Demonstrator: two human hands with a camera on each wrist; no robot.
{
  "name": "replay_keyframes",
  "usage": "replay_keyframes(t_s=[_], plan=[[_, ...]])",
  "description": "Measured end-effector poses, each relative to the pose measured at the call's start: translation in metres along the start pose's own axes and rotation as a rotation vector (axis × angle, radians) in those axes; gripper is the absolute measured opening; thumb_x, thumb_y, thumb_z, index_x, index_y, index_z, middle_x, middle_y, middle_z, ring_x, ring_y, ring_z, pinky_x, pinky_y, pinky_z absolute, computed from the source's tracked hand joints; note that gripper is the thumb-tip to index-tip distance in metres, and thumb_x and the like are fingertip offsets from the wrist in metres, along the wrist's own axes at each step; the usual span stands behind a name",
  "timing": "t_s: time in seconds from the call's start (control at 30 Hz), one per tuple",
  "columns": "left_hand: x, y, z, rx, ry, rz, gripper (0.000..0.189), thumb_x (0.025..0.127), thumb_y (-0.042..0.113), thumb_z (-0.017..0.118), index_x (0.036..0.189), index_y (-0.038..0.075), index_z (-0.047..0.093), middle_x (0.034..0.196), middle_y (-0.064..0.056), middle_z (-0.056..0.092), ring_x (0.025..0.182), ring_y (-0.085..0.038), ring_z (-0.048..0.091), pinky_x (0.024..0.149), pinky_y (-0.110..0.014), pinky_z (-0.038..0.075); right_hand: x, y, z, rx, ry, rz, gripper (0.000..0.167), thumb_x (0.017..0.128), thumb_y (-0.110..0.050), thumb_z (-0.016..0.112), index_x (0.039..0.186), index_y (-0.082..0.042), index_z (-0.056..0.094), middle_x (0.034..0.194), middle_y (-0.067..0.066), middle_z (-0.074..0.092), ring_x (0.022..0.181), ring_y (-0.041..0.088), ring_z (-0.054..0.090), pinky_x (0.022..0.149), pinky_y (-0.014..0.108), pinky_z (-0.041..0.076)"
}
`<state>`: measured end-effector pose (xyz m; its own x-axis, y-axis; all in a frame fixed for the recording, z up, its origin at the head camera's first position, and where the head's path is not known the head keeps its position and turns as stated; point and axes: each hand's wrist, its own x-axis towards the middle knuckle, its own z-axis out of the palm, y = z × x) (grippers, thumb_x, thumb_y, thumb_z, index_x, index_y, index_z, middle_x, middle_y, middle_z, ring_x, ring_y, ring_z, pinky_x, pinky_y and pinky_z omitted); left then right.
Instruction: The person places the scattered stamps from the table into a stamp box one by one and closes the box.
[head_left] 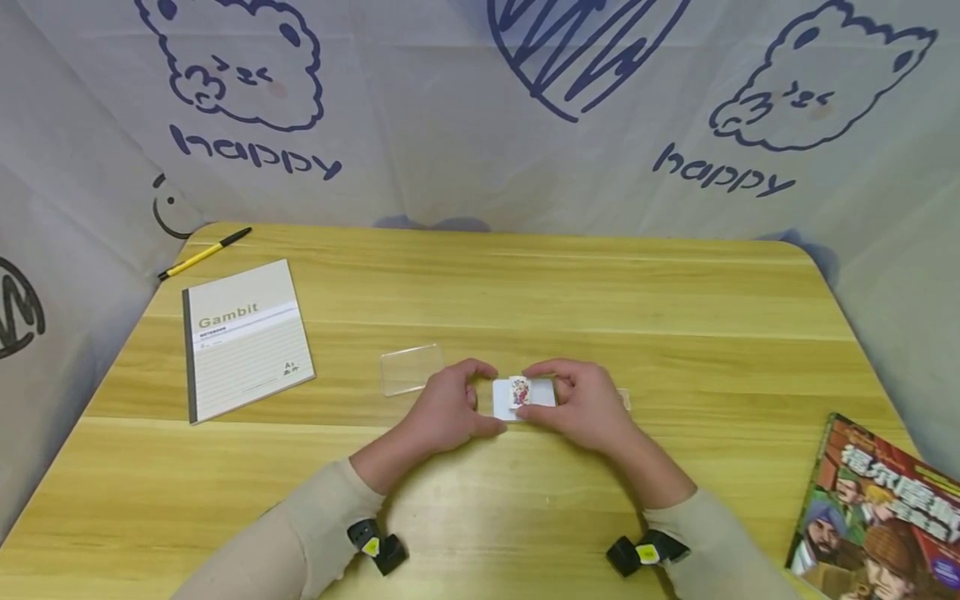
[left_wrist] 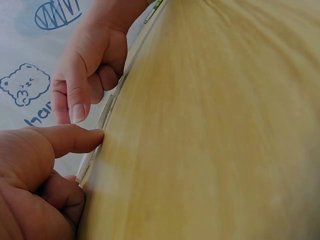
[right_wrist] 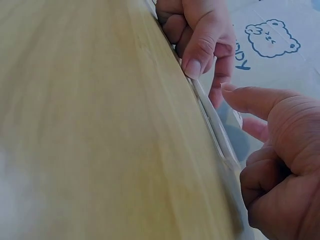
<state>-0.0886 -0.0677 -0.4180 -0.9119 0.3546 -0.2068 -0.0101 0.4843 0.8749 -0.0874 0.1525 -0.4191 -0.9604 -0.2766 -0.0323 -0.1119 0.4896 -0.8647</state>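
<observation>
In the head view, a flat white rectangular piece point(head_left: 543, 392) lies on the table between both hands. My left hand point(head_left: 448, 407) holds its left end, thumb at the near edge and index finger at the far edge. Above the white piece, a small card with a colourful printed figure point(head_left: 520, 392) is pinched between the thumb and index finger of my right hand point(head_left: 588, 406). Its white edge point(right_wrist: 237, 118) shows between those two fingers in the right wrist view. The left thumb point(left_wrist: 90, 140) rests low beside the white piece in the left wrist view.
Left of the hands lies a clear plastic lid point(head_left: 412, 370); another clear edge point(head_left: 625, 400) peeks out beside the right hand. A notebook point(head_left: 251, 342) and a pen point(head_left: 206, 253) lie at the left, an illustrated book point(head_left: 877, 517) at the right front. Cloth point(head_left: 450, 150) hangs behind.
</observation>
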Motion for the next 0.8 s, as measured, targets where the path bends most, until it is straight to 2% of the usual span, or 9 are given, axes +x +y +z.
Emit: replay_keyframes(t_s=[0.07,0.17,0.47,0.8], plan=[[-0.0001,-0.0002,0.0,-0.006,-0.003,0.001,0.064,0.071,0.006,0.089,0.126,0.001,0.058,0.059,0.002,0.044,0.048,-0.01,0.038,0.045,-0.026,0.032,0.0014,-0.0007,0.0019,-0.009,-0.004,0.003,0.045,0.071,-0.024,0.093,0.11,-0.01,0.075,0.065,-0.001,0.052,0.064,0.015,0.054,0.056,0.028,0.048],[-0.0005,-0.0001,-0.0003,-0.012,-0.008,0.001,0.063,0.072,0.005,0.089,0.127,0.002,0.058,0.058,0.002,0.043,0.047,-0.01,0.037,0.044,-0.025,0.031,0.0031,-0.001,0.0039,-0.028,-0.007,0.007,0.045,0.07,-0.025,0.093,0.11,-0.011,0.076,0.074,0.002,0.06,0.072,0.017,0.06,0.06,0.031,0.051],[-0.0006,0.0008,-0.0002,0.002,-0.005,0.001,0.064,0.071,0.006,0.089,0.127,0.002,0.058,0.059,0.002,0.044,0.048,-0.01,0.038,0.045,-0.026,0.032,0.0051,-0.0013,0.0067,-0.088,-0.021,-0.002,0.046,0.067,-0.029,0.095,0.107,-0.015,0.077,0.104,0.004,0.07,0.078,0.017,0.06,0.067,0.035,0.05],[-0.0006,0.0006,-0.0008,0.0,-0.003,-0.005,0.064,0.071,0.006,0.089,0.127,0.001,0.059,0.06,0.0,0.046,0.049,-0.011,0.04,0.046,-0.027,0.033,0.0069,-0.0039,0.0082,-0.133,-0.039,0.021,0.047,0.066,-0.032,0.095,0.107,-0.015,0.078,0.101,0.003,0.07,0.076,0.017,0.058,0.065,0.034,0.048]])
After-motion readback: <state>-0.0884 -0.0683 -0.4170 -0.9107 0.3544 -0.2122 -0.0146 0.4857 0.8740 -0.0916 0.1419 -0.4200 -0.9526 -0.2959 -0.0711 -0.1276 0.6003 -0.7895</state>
